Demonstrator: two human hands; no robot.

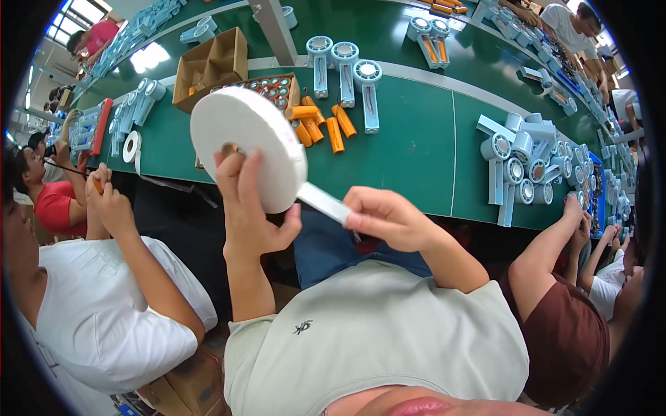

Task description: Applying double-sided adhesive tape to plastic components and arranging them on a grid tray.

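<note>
Over the green bench's [409, 156] near edge, we held the white roll [239, 132] raised in our left hand [246, 218], fingers gripping around its core, probably so it could turn; whether the thumb touched it, we couldn't tell. Its flat face looked leftward, its axle line running roughly left to right. Our right hand [388, 218] pinched the white strip [325, 202] between thumb and forefinger, seemingly for tension; its long axis sloped down rightward from the rim.
</note>
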